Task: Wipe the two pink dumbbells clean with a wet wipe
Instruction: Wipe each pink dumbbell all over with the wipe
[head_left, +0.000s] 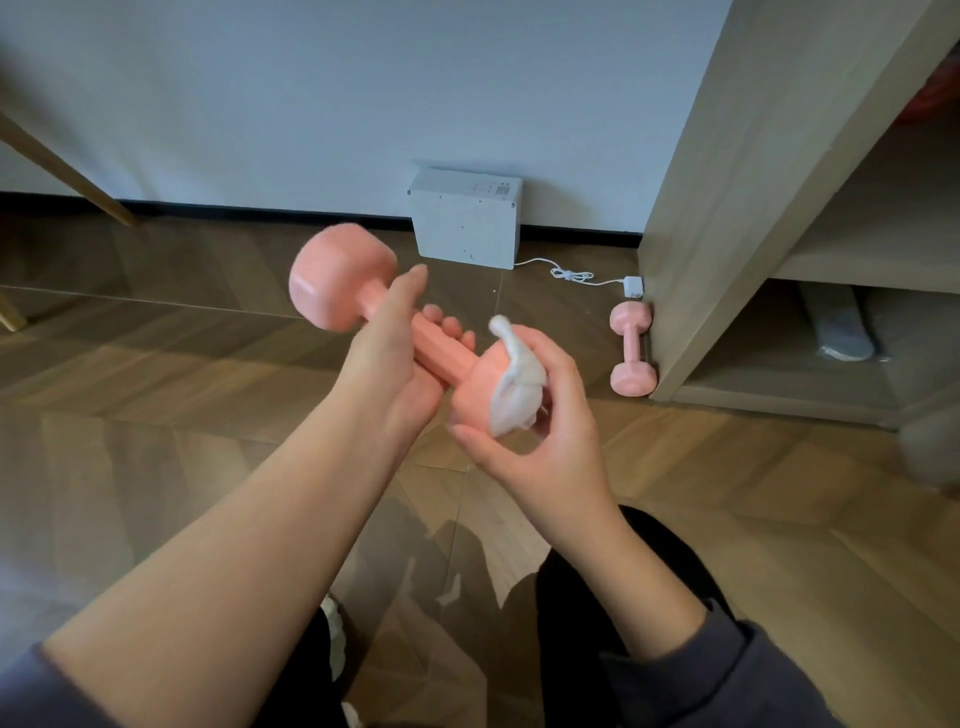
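The far head of your dumbbell (441, 354) smears into blur. Your left hand (387, 343) hides much of its handle, and the wet wipe (517, 387), with your right hand (545, 421), covers the near head's face. Print on the grey box (462, 223) is too small to read. The shelf unit (727, 182) runs off the right edge.

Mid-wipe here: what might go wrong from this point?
The left hand grips the held dumbbell by its handle alone, above the wooden floor; dampened, it could slip and drop. The wet wipe in the right hand is bunched, so it may miss patches. The second dumbbell lies beside a white adapter, which a wet wipe might dampen.
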